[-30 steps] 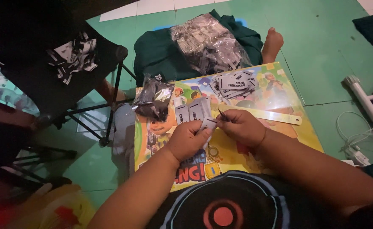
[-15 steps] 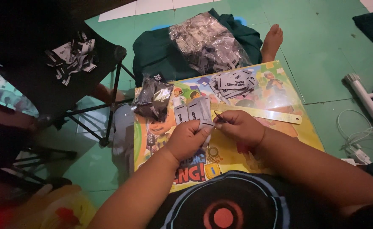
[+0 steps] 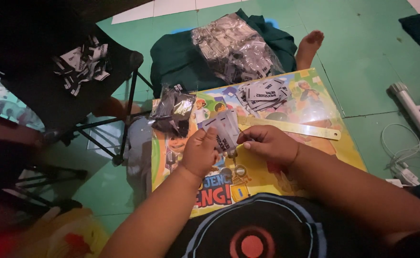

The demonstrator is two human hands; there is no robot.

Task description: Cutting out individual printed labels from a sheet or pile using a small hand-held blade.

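Your left hand (image 3: 201,152) pinches the fanned stack of grey labels (image 3: 223,130) at its 7 o'clock corner; your right hand (image 3: 267,145), fingers closed, touches its 4 o'clock edge; long axis runs 10–4

Green tiled floor (image 3: 372,57), black folding stool (image 3: 52,95), dim light.

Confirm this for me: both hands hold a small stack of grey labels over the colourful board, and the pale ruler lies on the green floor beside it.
Not quite. The head view shows the ruler lying on the colourful board itself, not on the floor. The rest stands: the left hand and right hand hold the grey labels over that board.
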